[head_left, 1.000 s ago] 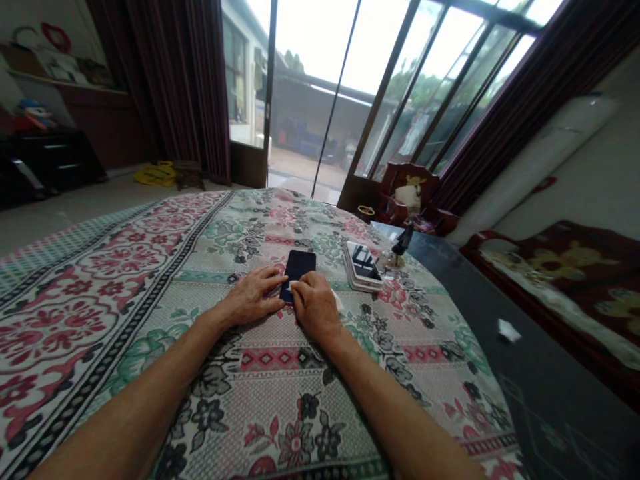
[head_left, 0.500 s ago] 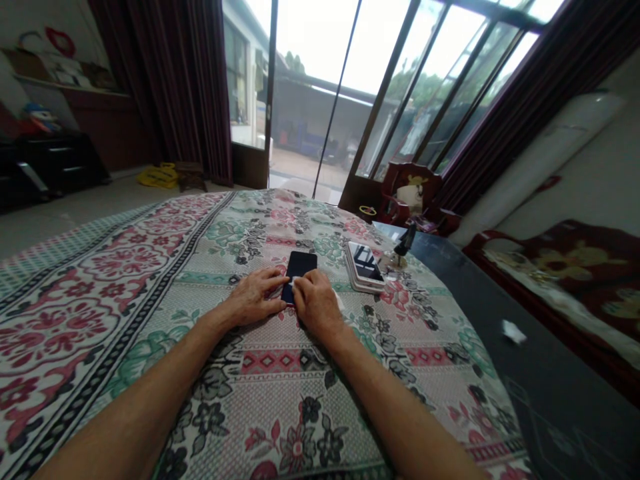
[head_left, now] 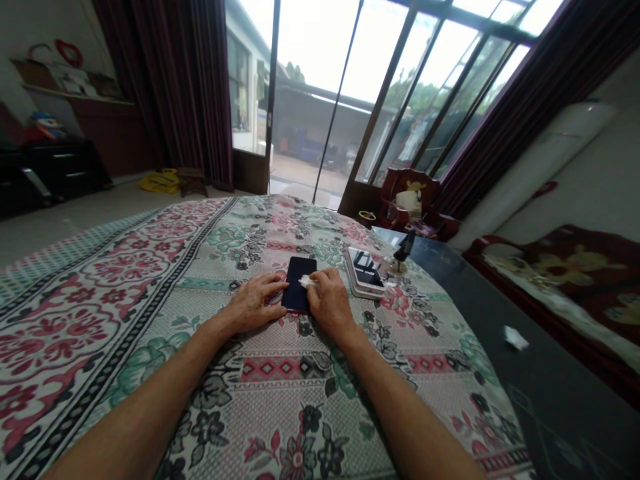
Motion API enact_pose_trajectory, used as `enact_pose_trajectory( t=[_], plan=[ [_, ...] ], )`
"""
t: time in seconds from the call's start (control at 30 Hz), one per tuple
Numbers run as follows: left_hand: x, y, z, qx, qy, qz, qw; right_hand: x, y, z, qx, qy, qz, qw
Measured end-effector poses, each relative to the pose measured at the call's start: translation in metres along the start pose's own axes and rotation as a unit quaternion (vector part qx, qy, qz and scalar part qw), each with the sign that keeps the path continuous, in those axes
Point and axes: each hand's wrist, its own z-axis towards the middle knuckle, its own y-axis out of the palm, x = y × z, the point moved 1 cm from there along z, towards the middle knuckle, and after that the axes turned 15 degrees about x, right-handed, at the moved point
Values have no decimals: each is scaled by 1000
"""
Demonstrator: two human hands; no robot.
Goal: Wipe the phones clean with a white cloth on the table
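Note:
A dark smartphone (head_left: 296, 288) lies face up on the patterned tablecloth (head_left: 295, 373). My left hand (head_left: 255, 301) rests flat beside it, fingers stretched out and their tips at the phone's left edge. Pinched in my right hand (head_left: 330, 300) is a crumpled white tissue (head_left: 306, 281), pressed against the right part of the screen. The right hand covers the phone's lower right edge. Just right of that hand sits a white box (head_left: 371, 293) with a glossy dark, white-rimmed phone (head_left: 366, 267) on top.
A small black object on a stand (head_left: 403, 250) stands past the box near the table's right edge. Beyond are a dark wooden chair (head_left: 407, 193), a carved wooden sofa (head_left: 560, 267) and a crumpled white paper (head_left: 515, 338) on the dark surface below.
My right hand has slid right across the phone with the tissue, baring more of the screen. My left hand stays at the left edge. The view has shifted slightly.

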Motion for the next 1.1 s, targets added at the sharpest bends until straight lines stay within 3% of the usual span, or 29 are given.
enact_pose_trajectory(
  t=[0.2,0.3,0.4,0.57,0.67,0.87,1.1],
  plan=[
    [0,1,-2,9,4,0,1000,-3,-12,1,-145,-87,39,985],
    [-1,1,-2,10,7,-5,1000,2,-19,3,-184,-109,34,976],
    [-1,2,-1,18,3,-15,1000,-2,-15,0,-176,-87,24,980],
    [-4,4,-1,35,3,-36,999,-18,-2,-9,-104,-62,25,992],
    [-3,4,0,36,1,-38,999,-15,-1,-7,-113,-63,6,992],
    [4,0,0,33,-5,-23,999,-3,5,13,-120,13,-93,988],
    [8,-2,1,34,10,-18,999,-24,33,17,-149,-56,-67,985]
  ],
)
